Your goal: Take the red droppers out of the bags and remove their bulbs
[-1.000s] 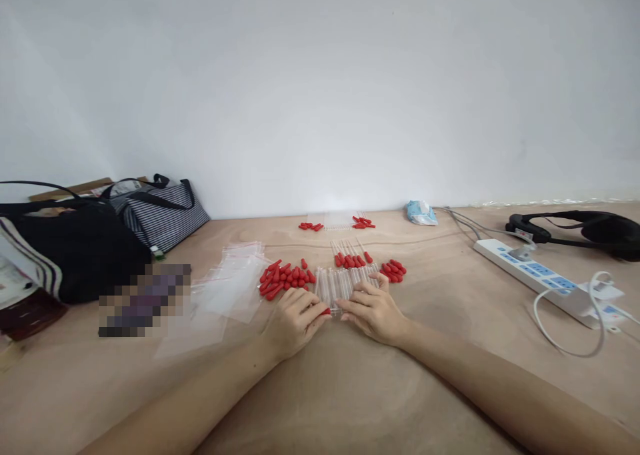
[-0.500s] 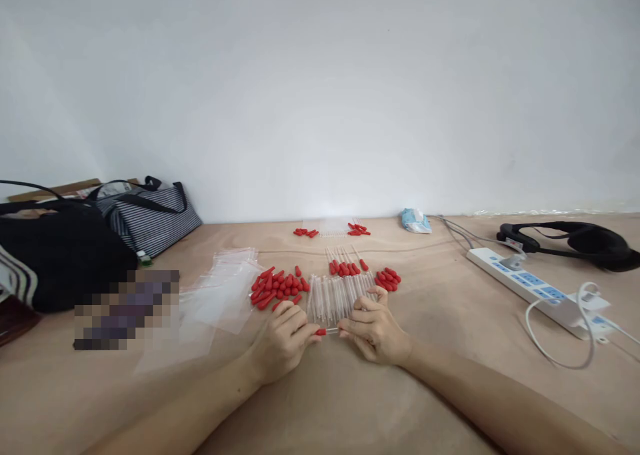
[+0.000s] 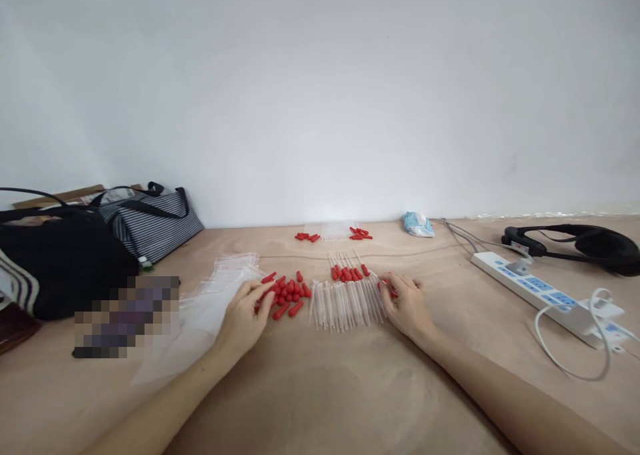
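My left hand (image 3: 245, 311) is at the left side of a pile of red rubber bulbs (image 3: 293, 289), its thumb and fingers curled around a bulb there. The fingertips are partly hidden among the others. Beside the pile lies a row of clear thin tubes (image 3: 345, 306), side by side. My right hand (image 3: 406, 301) is at the right end of that row, fingers closed on a red-bulbed dropper; a thin tube sticks out towards the back left. This hand covers most of the small group of red bulbs there. Behind the row lie several droppers (image 3: 347, 273) with red bulbs.
Clear plastic bags (image 3: 220, 295) lie left of the pile. More tubes and red bulbs (image 3: 361, 233) are by the wall. At right are a power strip (image 3: 530, 288) with cables, a black headset (image 3: 575, 245) and a blue-white packet (image 3: 419, 224). Bags (image 3: 155, 221) stand at left.
My hands have moved apart from in front of the tubes, where they held a red bulb and a tube end to end. The left went to the bulb pile, the right to the row's right end.
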Demonstrator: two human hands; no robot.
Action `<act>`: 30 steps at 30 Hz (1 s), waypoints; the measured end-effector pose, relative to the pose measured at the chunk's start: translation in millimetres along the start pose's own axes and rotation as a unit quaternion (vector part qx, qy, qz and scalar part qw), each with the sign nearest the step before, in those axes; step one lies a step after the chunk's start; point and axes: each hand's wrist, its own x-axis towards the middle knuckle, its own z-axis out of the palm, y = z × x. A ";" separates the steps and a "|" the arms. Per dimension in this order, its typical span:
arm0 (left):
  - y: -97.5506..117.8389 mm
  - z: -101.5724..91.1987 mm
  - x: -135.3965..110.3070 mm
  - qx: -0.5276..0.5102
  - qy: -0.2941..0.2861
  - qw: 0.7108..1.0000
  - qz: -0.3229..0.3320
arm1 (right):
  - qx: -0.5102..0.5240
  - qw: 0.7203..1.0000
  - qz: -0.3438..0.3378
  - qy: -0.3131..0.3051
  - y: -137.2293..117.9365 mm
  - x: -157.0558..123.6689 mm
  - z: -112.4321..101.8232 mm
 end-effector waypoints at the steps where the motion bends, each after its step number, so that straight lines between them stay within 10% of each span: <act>1: -6.9 -2.2 4.6 0.014 0.003 0.999 -0.036 | -0.013 1.000 -0.004 -0.005 -1.0 0.3 2.5; 11: -42.3 -15.8 13.7 0.060 -0.068 0.970 -0.224 | -0.088 0.993 -0.063 -0.052 -10.8 -6.1 0.8; 23: -49.1 -17.6 8.4 0.089 -0.075 0.970 -0.213 | -0.044 0.992 0.054 -0.102 -8.1 12.2 -7.4; 30: -35.1 -9.0 1.7 0.103 0.014 0.994 -0.042 | -0.045 0.954 0.230 -0.189 0.1 88.2 22.3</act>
